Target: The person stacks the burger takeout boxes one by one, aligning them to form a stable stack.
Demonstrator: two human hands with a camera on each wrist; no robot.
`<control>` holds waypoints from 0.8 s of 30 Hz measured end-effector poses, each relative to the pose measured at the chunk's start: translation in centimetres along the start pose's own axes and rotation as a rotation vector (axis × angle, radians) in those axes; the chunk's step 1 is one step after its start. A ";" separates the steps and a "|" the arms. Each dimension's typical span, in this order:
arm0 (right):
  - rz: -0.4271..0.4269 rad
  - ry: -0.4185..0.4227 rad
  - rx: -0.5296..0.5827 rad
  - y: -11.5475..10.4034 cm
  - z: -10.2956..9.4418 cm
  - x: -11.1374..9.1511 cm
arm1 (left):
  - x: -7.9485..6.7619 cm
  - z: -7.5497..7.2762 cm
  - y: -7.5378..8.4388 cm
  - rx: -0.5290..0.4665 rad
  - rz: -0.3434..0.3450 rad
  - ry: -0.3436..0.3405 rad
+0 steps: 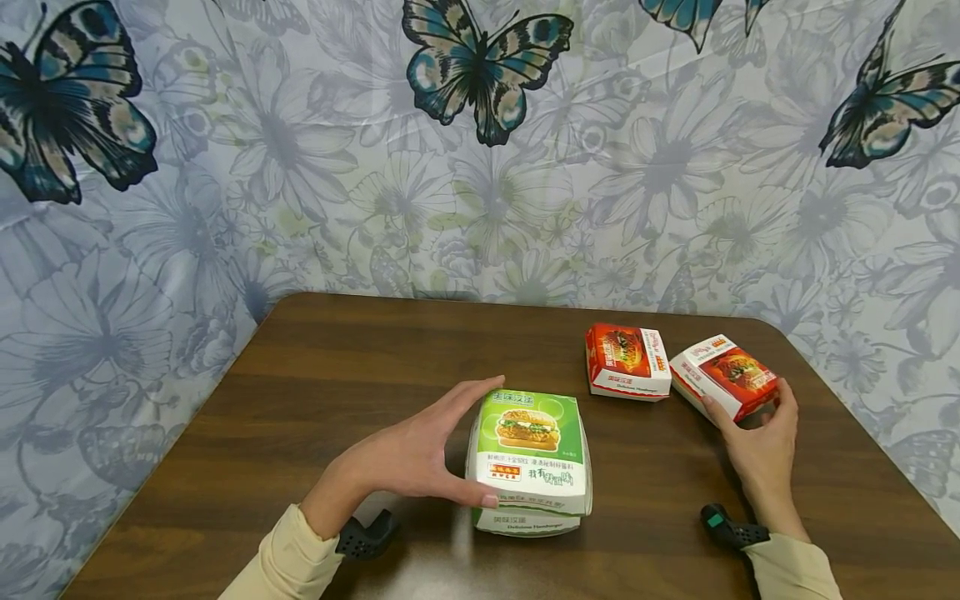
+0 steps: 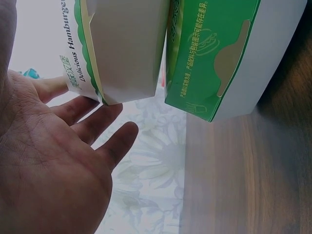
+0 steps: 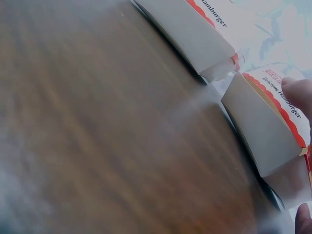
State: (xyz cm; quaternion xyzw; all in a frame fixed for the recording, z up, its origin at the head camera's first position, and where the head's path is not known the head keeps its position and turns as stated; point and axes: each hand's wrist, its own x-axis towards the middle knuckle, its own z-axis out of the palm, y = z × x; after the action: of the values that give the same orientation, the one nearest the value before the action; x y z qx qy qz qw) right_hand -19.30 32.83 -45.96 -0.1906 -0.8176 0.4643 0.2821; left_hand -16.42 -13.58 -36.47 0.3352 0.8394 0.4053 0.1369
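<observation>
Two green-and-white burger boxes are stacked near the middle of the table. My left hand (image 1: 420,454) holds the upper green burger box (image 1: 528,450) at its left side, thumb along the near edge and fingers at the far corner. Below it the lower green burger box (image 1: 527,522) is mostly hidden in the head view; the left wrist view shows its green side (image 2: 195,63) and a narrow wedge of space between the two. My right hand (image 1: 767,454) grips a red-and-white burger box (image 1: 723,375) between thumb and fingers, the box turned at an angle on the table.
Just left of the gripped red box sits another red burger box (image 1: 628,362), their near corners close together. The brown wooden table (image 1: 360,350) ends at the back against a butterfly-and-flower patterned covering (image 1: 495,208).
</observation>
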 end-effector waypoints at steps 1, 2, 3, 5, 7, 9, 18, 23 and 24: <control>0.004 -0.008 -0.001 0.0 0.0 0.1 | 0.0 0.0 0.0 -0.001 0.003 -0.001; 0.010 -0.015 -0.002 0.0 0.0 0.1 | 0.0 0.0 0.0 -0.003 0.005 -0.002; 0.018 -0.023 -0.007 0.0 -0.1 0.1 | 0.0 0.0 0.0 -0.003 0.006 -0.003; 0.026 -0.037 -0.020 0.1 -0.1 0.3 | 0.1 0.0 0.0 -0.005 0.006 -0.004; 0.031 -0.048 -0.038 0.2 -0.2 0.4 | 0.1 0.0 0.0 -0.001 0.002 -0.005; 0.036 -0.057 -0.062 0.2 -0.3 0.4 | 0.1 0.0 0.0 0.001 -0.002 -0.006; 0.054 -0.111 -0.120 0.2 -0.5 0.8 | 0.0 0.1 0.0 0.007 -0.001 0.003; 0.053 -0.123 -0.127 0.3 -0.4 0.9 | 0.0 0.0 0.0 0.014 0.006 0.006; 0.054 -0.122 -0.132 0.3 -0.4 0.9 | 0.0 0.0 0.0 0.015 0.006 0.006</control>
State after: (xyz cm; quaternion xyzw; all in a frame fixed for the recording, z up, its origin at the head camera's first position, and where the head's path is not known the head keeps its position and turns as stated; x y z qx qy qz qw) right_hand -19.72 33.79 -45.82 -0.2020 -0.8566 0.4278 0.2060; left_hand -16.37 -13.57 -36.46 0.3375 0.8419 0.4003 0.1306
